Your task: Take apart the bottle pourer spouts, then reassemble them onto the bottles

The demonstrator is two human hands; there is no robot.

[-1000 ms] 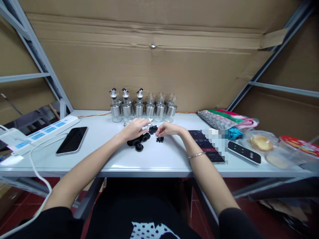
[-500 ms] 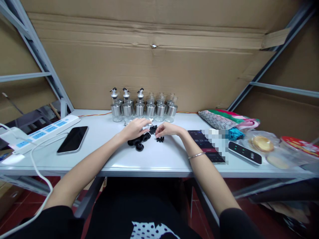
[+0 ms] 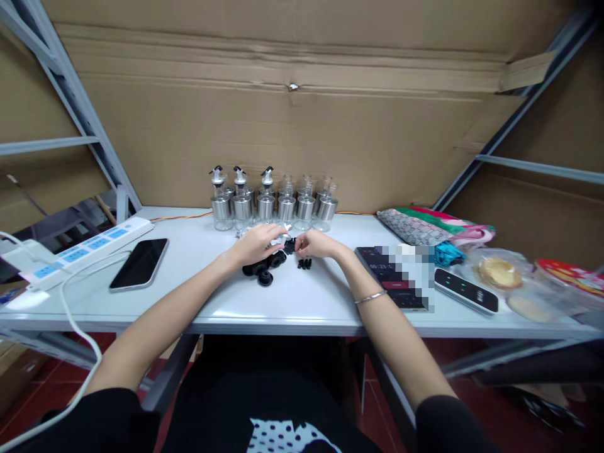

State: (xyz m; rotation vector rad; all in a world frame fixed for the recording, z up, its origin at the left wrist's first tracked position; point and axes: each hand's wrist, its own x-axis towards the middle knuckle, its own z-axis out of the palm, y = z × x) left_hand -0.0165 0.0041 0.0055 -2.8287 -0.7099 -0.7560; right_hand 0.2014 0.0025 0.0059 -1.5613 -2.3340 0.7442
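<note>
A: Entry, head view. Where are the hands?

B: Both over the middle of the white tabletop (image 3: pixel 292 302). Left hand (image 3: pixel 257 244) lies on a clear-and-silver pourer part (image 3: pixel 278 234), fingers curled over it; whether it is truly gripped I cannot tell. Right hand (image 3: pixel 315 243) has fingertips pinched together on a small black piece (image 3: pixel 291 245), right beside the left hand's fingertips.

A: Loose parts?

B: A cluster of black caps (image 3: pixel 262 269) under and just in front of the left hand, touching the tabletop. A few small black plugs (image 3: pixel 304 263) just in front of the right hand.

A: Behind the hands?

B: A row of glass bottles with steel bands (image 3: pixel 274 206) by the cardboard wall (image 3: pixel 292 126); the three on the left carry pourer tops.

A: Surroundings?

B: A dark phone (image 3: pixel 139 263) and power strip (image 3: pixel 78 250) far left; a second phone (image 3: pixel 384 277), a black remote-like device (image 3: pixel 466 290) and a patterned pouch (image 3: pixel 419 228) to the right.
</note>
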